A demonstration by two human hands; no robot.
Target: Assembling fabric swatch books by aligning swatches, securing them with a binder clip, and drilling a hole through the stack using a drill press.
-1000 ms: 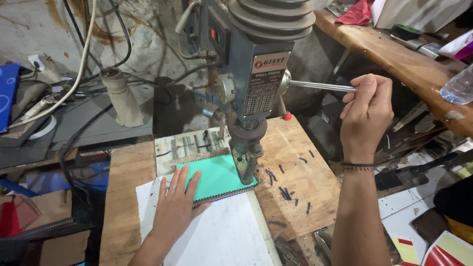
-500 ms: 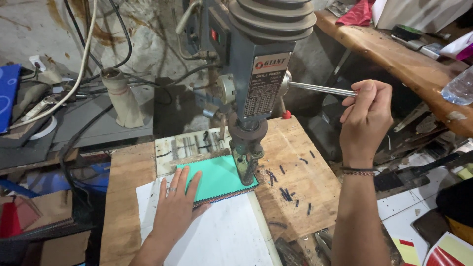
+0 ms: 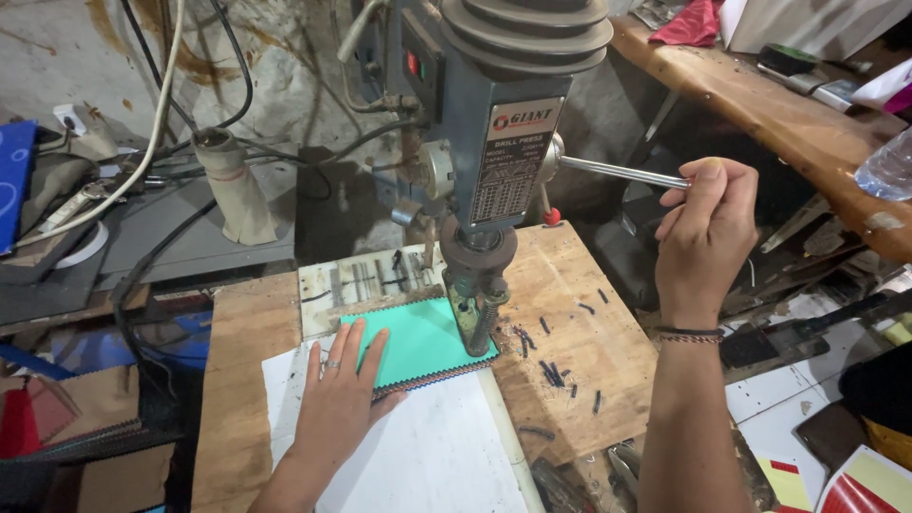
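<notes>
A grey drill press (image 3: 494, 142) stands over a wooden table (image 3: 589, 294). Its chuck (image 3: 478, 309) is down on the right edge of a green stack of sheets (image 3: 418, 342) with zigzag-cut edges. My left hand (image 3: 337, 404) lies flat, fingers spread, on the left corner of that stack and on the white sheet (image 3: 437, 456) beneath. My right hand (image 3: 708, 237) grips the end of the press's metal feed lever (image 3: 617, 172), which sticks out to the right.
Small dark bits (image 3: 556, 370) lie scattered on the wood right of the chuck. A slotted white plate (image 3: 366, 280) sits behind the stack. Cables and a wrapped post (image 3: 233, 190) stand at back left. A wooden bench (image 3: 788, 114) runs at upper right with a plastic bottle (image 3: 888, 166).
My right hand has moved the lever slightly down. The left hand and the stack have stayed in place.
</notes>
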